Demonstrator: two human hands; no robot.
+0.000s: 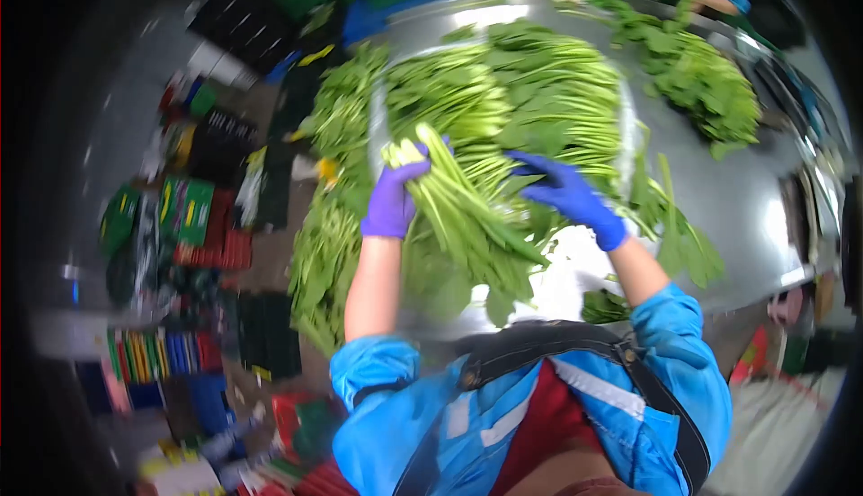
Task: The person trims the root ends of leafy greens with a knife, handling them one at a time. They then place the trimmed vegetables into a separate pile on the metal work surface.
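A bunch of leafy green stalks is gripped near its cut ends by my left hand, in a purple glove. Its leaves hang toward my body. My right hand, in a blue glove, is just right of the bunch with fingers spread, over the near edge of the laid-out greens. Beyond both hands, stalks lie in two dense rows, a left row and a right row, on a light sheet. A few loose leafy stalks lie to the right of my right hand.
The metal table carries another pile of greens at the far right. More greens stand along the left edge. A co-worker's arm shows at the top right. Crates and boxes are on the left.
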